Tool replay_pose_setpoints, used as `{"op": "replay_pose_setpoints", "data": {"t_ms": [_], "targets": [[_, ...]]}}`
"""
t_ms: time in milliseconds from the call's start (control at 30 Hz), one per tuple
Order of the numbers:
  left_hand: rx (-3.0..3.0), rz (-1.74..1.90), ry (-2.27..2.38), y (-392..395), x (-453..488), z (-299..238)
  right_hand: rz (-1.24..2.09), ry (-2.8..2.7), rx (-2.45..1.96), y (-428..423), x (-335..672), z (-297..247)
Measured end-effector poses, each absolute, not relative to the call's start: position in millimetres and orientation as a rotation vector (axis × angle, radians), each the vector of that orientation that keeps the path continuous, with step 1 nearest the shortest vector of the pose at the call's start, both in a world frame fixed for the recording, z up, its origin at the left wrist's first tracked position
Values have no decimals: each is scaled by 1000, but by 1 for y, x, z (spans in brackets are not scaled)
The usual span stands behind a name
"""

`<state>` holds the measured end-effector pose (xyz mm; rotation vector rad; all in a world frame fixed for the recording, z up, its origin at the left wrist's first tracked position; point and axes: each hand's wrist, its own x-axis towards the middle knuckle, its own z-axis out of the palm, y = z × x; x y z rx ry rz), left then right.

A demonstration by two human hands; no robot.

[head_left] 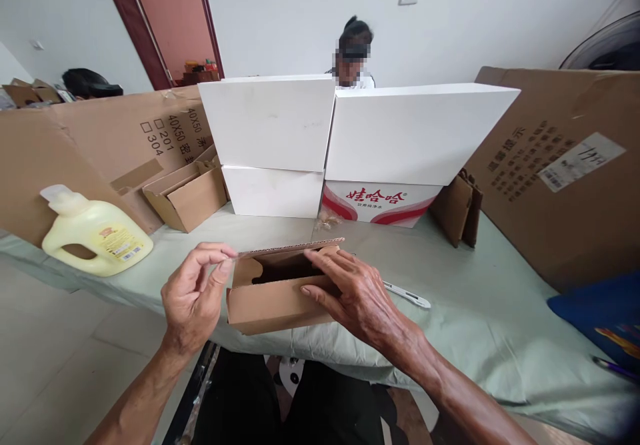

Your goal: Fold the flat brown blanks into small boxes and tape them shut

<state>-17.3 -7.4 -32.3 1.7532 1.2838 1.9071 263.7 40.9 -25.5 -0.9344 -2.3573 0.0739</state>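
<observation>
A small brown cardboard box [280, 308] stands at the table's near edge, its top open and one flap raised along the far side. My right hand [350, 288] grips its right part, thumb on the near wall and fingers reaching over the opening. At the box's left end, my left hand [200, 288] is closed in a pinch by the flap's corner. Whatever lies between those fingertips is too small to make out. Partly behind my right hand is a white utility knife [407, 295] on the cloth. The box's inside is dark.
White boxes [270, 125] are stacked at the back, with a red-and-white carton [380, 204] below. A yellow detergent bottle [100, 232] and an opened carton [193, 195] are at left. Large cardboard sheets [560, 158] flank the green cloth [480, 312]. A person [353, 52] sits opposite.
</observation>
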Motion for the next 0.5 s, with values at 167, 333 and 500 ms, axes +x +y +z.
{"op": "replay_pose_setpoints", "data": {"t_ms": [167, 333, 500], "targets": [[1878, 1551, 1455, 8, -28, -32, 25, -2376, -1000, 46, 266, -28], [1926, 1475, 1402, 5, -24, -36, 14, -2415, -1012, 48, 265, -28], [1925, 1489, 1352, -9, -24, -47, -27, -2397, -926, 37, 264, -33]]}}
